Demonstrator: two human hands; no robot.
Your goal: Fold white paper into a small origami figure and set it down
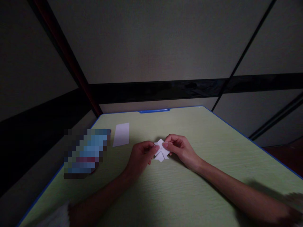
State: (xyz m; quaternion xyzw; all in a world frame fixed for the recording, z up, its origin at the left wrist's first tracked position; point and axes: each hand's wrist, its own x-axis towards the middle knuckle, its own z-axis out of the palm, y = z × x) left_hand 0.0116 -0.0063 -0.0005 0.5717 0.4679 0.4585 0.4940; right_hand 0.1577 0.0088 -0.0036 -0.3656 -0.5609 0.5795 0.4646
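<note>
A small folded white paper piece (161, 152) with several pointed flaps sits just above the pale green table (189, 189), near its middle. My left hand (141, 154) pinches the paper's left side with curled fingers. My right hand (178, 147) pinches its upper right edge between thumb and fingertips. Both forearms reach in from the near edge of the table.
A flat white paper rectangle (121, 134) lies left of the hands. A blurred-out blue and red object (86, 153) sits near the table's left edge. The table has a blue rim (154, 110). Dark walls with black strips stand behind.
</note>
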